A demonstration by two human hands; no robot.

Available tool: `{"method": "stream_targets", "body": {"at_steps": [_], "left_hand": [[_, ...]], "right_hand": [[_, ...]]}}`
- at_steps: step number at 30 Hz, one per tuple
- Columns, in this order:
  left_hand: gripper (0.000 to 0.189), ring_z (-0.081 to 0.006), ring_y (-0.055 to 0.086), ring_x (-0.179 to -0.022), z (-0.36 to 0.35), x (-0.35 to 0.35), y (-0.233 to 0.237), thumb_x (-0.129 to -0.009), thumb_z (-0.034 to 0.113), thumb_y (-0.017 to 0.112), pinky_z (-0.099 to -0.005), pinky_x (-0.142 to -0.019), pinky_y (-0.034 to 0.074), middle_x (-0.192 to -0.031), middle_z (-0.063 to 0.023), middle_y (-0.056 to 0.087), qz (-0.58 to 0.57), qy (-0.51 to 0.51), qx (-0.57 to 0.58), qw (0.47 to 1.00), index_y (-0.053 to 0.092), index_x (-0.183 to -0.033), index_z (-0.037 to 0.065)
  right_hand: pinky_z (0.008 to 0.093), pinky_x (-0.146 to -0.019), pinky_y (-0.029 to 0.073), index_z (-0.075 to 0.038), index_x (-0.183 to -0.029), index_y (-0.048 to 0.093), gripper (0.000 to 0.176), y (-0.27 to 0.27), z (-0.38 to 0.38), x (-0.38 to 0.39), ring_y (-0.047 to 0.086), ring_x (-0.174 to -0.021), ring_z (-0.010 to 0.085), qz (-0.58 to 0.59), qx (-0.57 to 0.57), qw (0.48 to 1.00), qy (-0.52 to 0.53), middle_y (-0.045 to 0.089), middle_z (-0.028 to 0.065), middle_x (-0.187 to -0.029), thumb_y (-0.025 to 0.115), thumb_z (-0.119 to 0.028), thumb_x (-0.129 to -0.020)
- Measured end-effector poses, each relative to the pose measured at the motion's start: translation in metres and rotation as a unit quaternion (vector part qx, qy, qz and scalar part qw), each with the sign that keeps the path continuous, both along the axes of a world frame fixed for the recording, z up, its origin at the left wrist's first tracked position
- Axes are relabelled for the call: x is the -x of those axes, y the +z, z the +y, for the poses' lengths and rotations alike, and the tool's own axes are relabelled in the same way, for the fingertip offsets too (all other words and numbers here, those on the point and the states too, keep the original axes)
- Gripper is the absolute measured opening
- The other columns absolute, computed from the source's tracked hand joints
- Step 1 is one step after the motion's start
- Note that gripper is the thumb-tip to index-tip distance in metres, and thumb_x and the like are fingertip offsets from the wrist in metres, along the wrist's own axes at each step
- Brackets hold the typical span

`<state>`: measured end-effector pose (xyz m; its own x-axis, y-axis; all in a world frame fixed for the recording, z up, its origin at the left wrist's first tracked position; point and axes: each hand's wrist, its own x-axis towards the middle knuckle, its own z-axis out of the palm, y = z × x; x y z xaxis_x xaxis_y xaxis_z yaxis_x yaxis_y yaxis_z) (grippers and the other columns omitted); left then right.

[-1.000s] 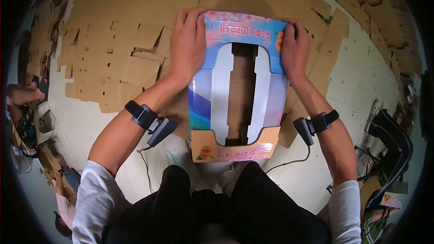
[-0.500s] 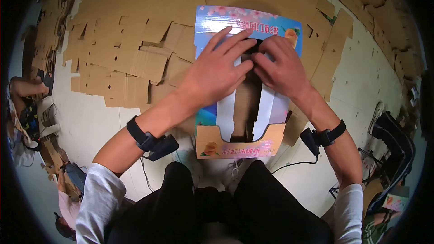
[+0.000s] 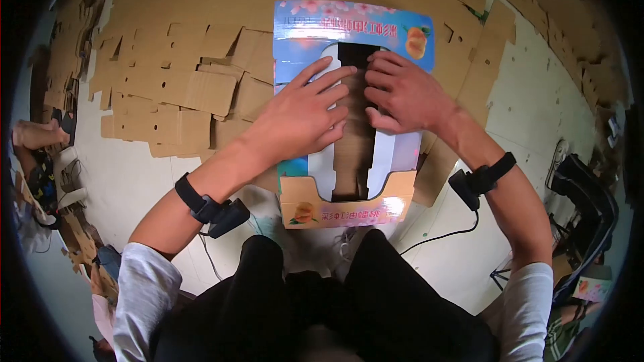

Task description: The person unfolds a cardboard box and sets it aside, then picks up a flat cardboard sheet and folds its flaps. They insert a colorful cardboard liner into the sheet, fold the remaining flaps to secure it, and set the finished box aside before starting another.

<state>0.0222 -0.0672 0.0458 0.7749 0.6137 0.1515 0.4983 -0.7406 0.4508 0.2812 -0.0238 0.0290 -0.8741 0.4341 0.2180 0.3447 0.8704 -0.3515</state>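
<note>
A printed cardboard fruit box [image 3: 345, 218] lies in front of me, blue at its far end and peach-coloured at its near end, with fruit pictures and Chinese lettering. Two white side flaps border a long opening in its top. My left hand [image 3: 305, 110] lies across the left flap, fingers spread, tips reaching over the opening. On the other side, my right hand [image 3: 409, 94] has its fingers curled over the inner edge of the right flap. The fingertips of both hands are apart from each other. Brown cardboard shows inside the box.
Flat brown cardboard sheets [image 3: 161, 87] lie overlapping beyond and left of the box. A black chair-like object [image 3: 587, 194] stands at right, near a small printed box [image 3: 592, 288]. Another person's leg [image 3: 40, 134] shows at left. Both my wrists wear black strapped devices with cables.
My hands have separated from near each other over the opening, each to its own side flap. The far panel's lettering and fruit picture are now more exposed. The box appears slightly further left.
</note>
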Motion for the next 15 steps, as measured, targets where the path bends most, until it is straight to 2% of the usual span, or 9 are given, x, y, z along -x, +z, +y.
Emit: {"method": "stream_targets", "body": {"at_steps": [4, 6, 9, 10, 11, 12, 13, 15], "left_hand": [[0.012, -0.0302, 0.047, -0.149, 0.003, 0.001, -0.002, -0.088, 0.015, 0.070, -0.0532, -0.130, 0.030, -0.110, -0.0123, 0.067, 0.010, -0.003, 0.040, 0.999, 0.073, -0.089, 0.004], [0.011, -0.0318, 0.046, -0.151, 0.004, -0.001, -0.001, -0.089, 0.013, 0.068, -0.0541, -0.131, 0.027, -0.107, -0.0126, 0.068, 0.001, 0.004, 0.061, 0.998, 0.072, -0.091, 0.003], [0.012, -0.0265, 0.063, -0.135, 0.008, -0.002, 0.006, -0.095, 0.012, 0.066, -0.0454, -0.118, 0.045, -0.098, -0.0099, 0.070, -0.035, 0.022, 0.109, 0.993, 0.070, -0.091, 0.002], [0.014, -0.0231, 0.066, -0.124, 0.008, -0.001, 0.014, -0.098, 0.012, 0.065, -0.0410, -0.110, 0.047, -0.095, -0.0086, 0.070, -0.089, 0.084, 0.248, 0.961, 0.068, -0.090, 0.002], [0.016, -0.0196, 0.069, -0.114, 0.007, 0.002, 0.025, -0.101, 0.013, 0.064, -0.0367, -0.101, 0.050, -0.092, -0.0072, 0.070, -0.141, 0.143, 0.380, 0.903, 0.067, -0.090, 0.001], [0.019, -0.0162, 0.072, -0.103, 0.004, 0.005, 0.035, -0.103, 0.013, 0.063, -0.0324, -0.093, 0.053, -0.089, -0.0059, 0.069, -0.190, 0.198, 0.501, 0.820, 0.066, -0.090, 0.001], [0.019, -0.0136, 0.070, -0.096, -0.002, 0.009, 0.037, -0.105, 0.014, 0.063, -0.0300, -0.087, 0.052, -0.087, -0.0050, 0.069, -0.225, 0.226, 0.488, 0.813, 0.065, -0.091, 0.001], [0.021, -0.0083, 0.066, -0.082, -0.012, 0.020, 0.041, -0.107, 0.015, 0.062, -0.0253, -0.076, 0.049, -0.085, -0.0033, 0.068, -0.293, 0.279, 0.458, 0.792, 0.064, -0.093, 0.001]], "right_hand": [[0.0456, -0.110, 0.049, -0.001, -0.081, 0.072, 0.030, -0.003, 0.001, 0.001, 0.062, -0.103, 0.0316, 0.004, 0.008, 1.000, -0.009, 0.067, 0.0125, -0.094, 0.071, -0.031, -0.086], [0.0451, -0.110, 0.049, -0.001, -0.077, 0.072, 0.032, -0.001, -0.003, 0.004, 0.062, -0.103, 0.0313, -0.017, 0.009, 1.000, -0.020, 0.067, 0.0124, -0.094, 0.070, -0.032, -0.087], [0.0457, -0.109, 0.049, -0.002, -0.073, 0.070, 0.031, -0.003, -0.004, 0.007, 0.061, -0.098, 0.0321, -0.029, 0.005, 0.999, -0.021, 0.066, 0.0122, -0.088, 0.071, -0.028, -0.088], [0.0461, -0.108, 0.049, -0.002, -0.072, 0.070, 0.030, -0.004, -0.005, 0.007, 0.061, -0.096, 0.0327, -0.030, 0.004, 0.999, -0.020, 0.064, 0.0122, -0.086, 0.071, -0.027, -0.088], [0.0451, -0.107, 0.049, -0.002, -0.067, 0.069, 0.034, -0.003, -0.003, 0.007, 0.062, -0.096, 0.0315, -0.044, -0.011, 0.999, -0.027, 0.065, 0.0123, -0.083, 0.070, -0.028, -0.090], [0.0441, -0.106, 0.049, -0.002, -0.063, 0.069, 0.040, 0.000, -0.002, 0.004, 0.062, -0.096, 0.0304, -0.059, -0.024, 0.997, -0.035, 0.067, 0.0124, -0.081, 0.068, -0.030, -0.091], [0.0430, -0.105, 0.049, -0.002, -0.059, 0.068, 0.045, 0.001, 0.000, -0.002, 0.063, -0.096, 0.0292, -0.073, -0.038, 0.996, -0.042, 0.068, 0.0126, -0.079, 0.066, -0.031, -0.093], [0.0436, -0.103, 0.050, -0.001, -0.061, 0.069, 0.045, -0.003, 0.003, -0.037, 0.063, -0.096, 0.0302, -0.099, -0.035, 0.988, -0.109, 0.067, 0.0137, -0.076, 0.066, -0.030, -0.095]]}}
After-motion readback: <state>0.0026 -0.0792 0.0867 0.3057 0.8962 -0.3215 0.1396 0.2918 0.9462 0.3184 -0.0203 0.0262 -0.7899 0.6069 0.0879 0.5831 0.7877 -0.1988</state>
